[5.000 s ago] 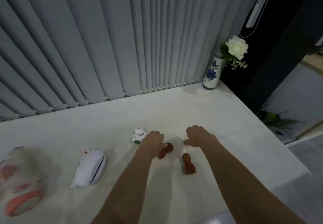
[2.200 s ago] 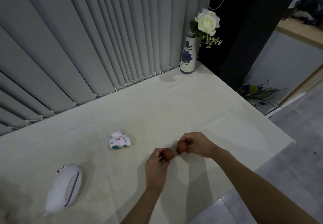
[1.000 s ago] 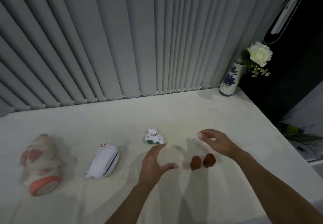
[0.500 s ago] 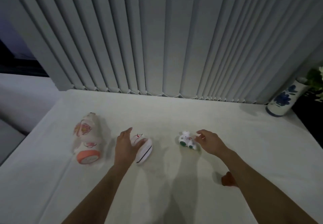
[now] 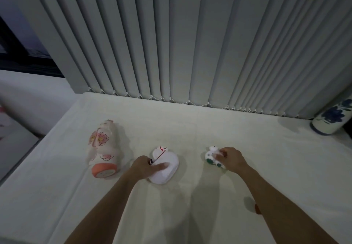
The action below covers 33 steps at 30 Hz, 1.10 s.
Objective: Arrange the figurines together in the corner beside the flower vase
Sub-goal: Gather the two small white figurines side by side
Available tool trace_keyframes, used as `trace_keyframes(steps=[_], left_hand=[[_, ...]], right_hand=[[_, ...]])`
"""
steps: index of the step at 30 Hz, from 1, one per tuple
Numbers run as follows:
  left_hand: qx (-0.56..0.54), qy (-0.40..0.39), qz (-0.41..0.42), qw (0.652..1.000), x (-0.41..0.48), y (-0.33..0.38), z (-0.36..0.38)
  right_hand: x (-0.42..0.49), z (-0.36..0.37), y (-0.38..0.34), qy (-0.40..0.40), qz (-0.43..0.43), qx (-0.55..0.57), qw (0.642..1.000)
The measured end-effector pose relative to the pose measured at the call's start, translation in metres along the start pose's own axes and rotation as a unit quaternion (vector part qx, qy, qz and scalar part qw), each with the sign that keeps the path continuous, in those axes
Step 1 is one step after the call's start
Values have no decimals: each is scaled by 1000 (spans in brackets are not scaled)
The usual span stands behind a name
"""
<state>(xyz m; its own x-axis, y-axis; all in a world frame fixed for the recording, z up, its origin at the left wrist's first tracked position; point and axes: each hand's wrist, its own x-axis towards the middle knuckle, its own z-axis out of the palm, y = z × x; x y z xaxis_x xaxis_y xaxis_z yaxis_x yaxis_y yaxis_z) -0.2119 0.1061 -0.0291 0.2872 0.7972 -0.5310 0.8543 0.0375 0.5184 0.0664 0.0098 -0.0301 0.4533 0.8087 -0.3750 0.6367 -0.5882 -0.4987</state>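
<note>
A white figurine with red marks [image 5: 167,164] lies on its side on the white table [image 5: 190,125], and my left hand [image 5: 146,167] grips its left side. To its right, my right hand [image 5: 231,159] closes on a small white figurine with green spots [image 5: 210,156]. A large pale figurine with pink flowers and an orange base [image 5: 102,148] lies on its side at the left, untouched. A brown figurine [image 5: 257,209] peeks out from behind my right forearm. The white vase with blue flowers [image 5: 331,119] stands in the far right corner, cut by the frame edge.
Grey vertical blinds [image 5: 181,44] hang along the table's far edge. The table's left edge drops off beside the large figurine, with a dark window frame [image 5: 22,53] beyond.
My hands let go of the two brown figurines near the front right, then moved left. Both have now closed on the two white figurines they were reaching for half a second ago.
</note>
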Motion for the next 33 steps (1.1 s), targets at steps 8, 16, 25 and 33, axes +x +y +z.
trace_keyframes(steps=[8,16,25,33], left_hand=[[-96,-25,19,995,5,-1,10],[-90,17,37,995,-7,7,18],[20,39,108,993,-20,13,23],[134,39,171,975,-32,19,25]], right_hand=[[-1,-7,-4,-39,-14,68,997],[-18,-3,-6,-39,-52,-13,998],[-49,-26,2,-40,-132,-69,988],[-78,-47,30,0,-144,-93,985]])
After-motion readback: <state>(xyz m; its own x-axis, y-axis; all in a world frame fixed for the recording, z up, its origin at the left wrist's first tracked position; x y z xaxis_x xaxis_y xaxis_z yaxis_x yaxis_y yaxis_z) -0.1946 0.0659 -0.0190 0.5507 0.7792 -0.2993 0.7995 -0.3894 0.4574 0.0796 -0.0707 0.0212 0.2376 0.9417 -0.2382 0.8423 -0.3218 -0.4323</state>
